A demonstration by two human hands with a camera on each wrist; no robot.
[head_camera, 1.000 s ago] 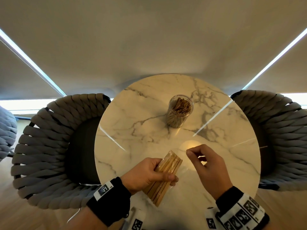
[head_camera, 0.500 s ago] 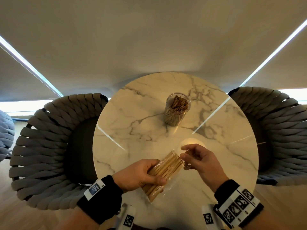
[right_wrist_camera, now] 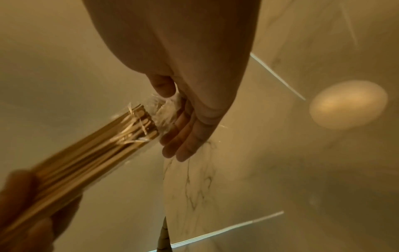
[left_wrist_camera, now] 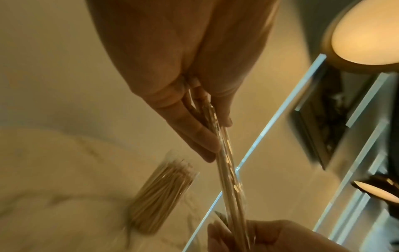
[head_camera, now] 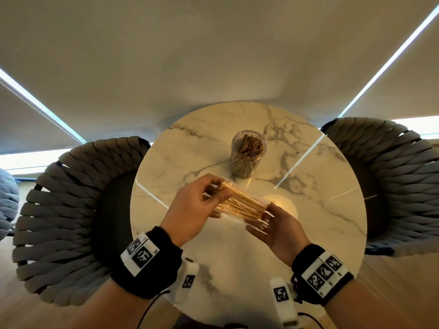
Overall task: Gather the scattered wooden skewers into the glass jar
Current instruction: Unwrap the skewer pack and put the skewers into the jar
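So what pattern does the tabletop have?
The tabletop is white marble with grey veining, glossy enough to mirror the ceiling lights. It shows best in the head view.

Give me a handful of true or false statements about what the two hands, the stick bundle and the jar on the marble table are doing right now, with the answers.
1. Both hands hold the bundle of sticks. True: the left hand grips one end and the right hand holds the other.
2. The bundle is bare wood, with no wrapper. False: clear plastic wrap covers it, crinkled at the right hand's end.
3. The jar stands upright on the table. True.
4. The jar is empty. False: it is packed with sticks.
5. The bundle rests inside the jar. False: it is held in front of the jar, apart from it.
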